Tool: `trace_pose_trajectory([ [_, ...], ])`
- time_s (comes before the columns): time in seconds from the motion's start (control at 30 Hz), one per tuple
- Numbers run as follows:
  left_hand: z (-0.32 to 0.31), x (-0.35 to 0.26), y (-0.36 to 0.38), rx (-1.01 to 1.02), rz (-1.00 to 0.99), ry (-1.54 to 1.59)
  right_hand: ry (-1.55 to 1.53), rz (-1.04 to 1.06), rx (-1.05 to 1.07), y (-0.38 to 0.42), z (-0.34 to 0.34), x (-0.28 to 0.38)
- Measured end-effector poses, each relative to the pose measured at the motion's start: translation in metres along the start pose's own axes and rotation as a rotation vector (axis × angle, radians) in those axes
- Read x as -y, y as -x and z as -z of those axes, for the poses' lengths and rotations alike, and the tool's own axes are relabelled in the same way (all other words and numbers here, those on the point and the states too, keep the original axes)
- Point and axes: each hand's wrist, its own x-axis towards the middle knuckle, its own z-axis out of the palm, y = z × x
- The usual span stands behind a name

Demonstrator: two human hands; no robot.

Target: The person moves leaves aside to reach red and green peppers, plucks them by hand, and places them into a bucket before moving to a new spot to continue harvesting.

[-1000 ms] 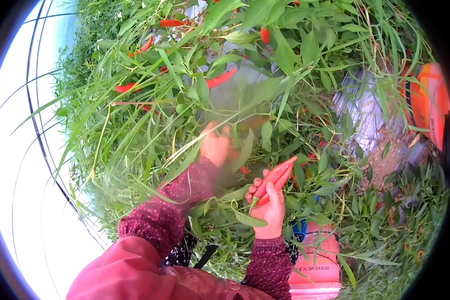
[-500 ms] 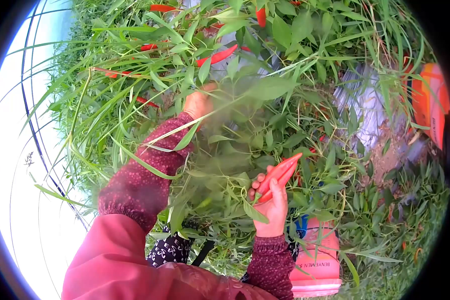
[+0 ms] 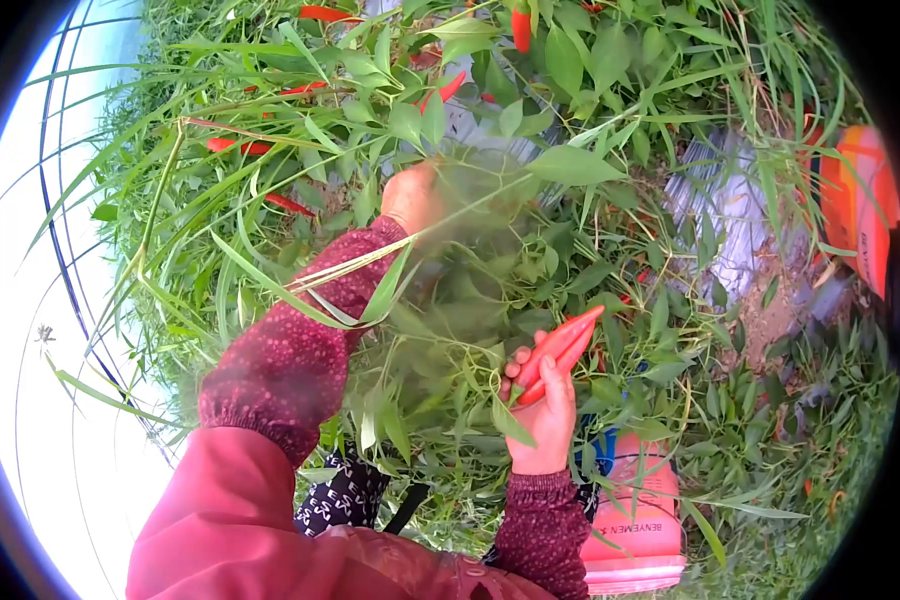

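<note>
My right hand is closed around a small bunch of red chili peppers, palm up, thumb across their near end. Farther up and to the left, my left hand reaches in among the leaves of a pepper plant. Its fingers are hidden by foliage and a blurred patch, so what they touch does not show. Just above that hand, a red chili pepper hangs partly behind leaves. More peppers, such as one red chili to the left, show among the stems.
A pink bag with printed letters lies beside my right sleeve. An orange-red bag stands at the far right. Silvery plastic sheet covers ground between the plants. Long grass blades cross over my left forearm.
My left hand has shifted slightly up and right, and the leaves and pepper above it have moved. My right hand stays nearly still with its chili peppers.
</note>
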Motion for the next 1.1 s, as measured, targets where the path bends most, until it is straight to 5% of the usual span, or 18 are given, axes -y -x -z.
trace_pose_trajectory([
  [0.07,0.003,-0.014,-0.002,0.11,0.125,-0.573,-0.002,0.004,0.0,0.0,0.0,0.0],
  [0.13,-0.001,0.007,-0.005,0.07,0.081,-0.432,-0.008,0.002,0.006,-0.001,0.002,-0.001],
  [0.2,-0.007,0.016,-0.001,-0.002,0.083,0.063,-0.021,-0.002,0.005,-0.001,0.002,-0.001],
  [0.27,-0.007,0.018,0.023,-0.075,-0.035,-0.285,-0.038,-0.006,0.009,0.001,0.0,-0.001],
  [0.37,0.021,-0.065,0.063,-0.052,-0.374,-0.268,-0.009,0.024,0.087,0.006,0.002,0.001],
  [0.43,0.027,-0.096,0.085,0.041,-0.498,-0.201,-0.102,0.051,0.359,0.004,0.01,0.001],
  [0.7,0.026,-0.136,0.106,0.1,-0.908,-0.238,-0.084,0.209,0.288,0.006,-0.006,0.008],
  [1.1,0.027,-0.132,0.094,0.075,-0.877,-0.239,-0.038,0.155,0.349,0.005,-0.008,0.015],
])
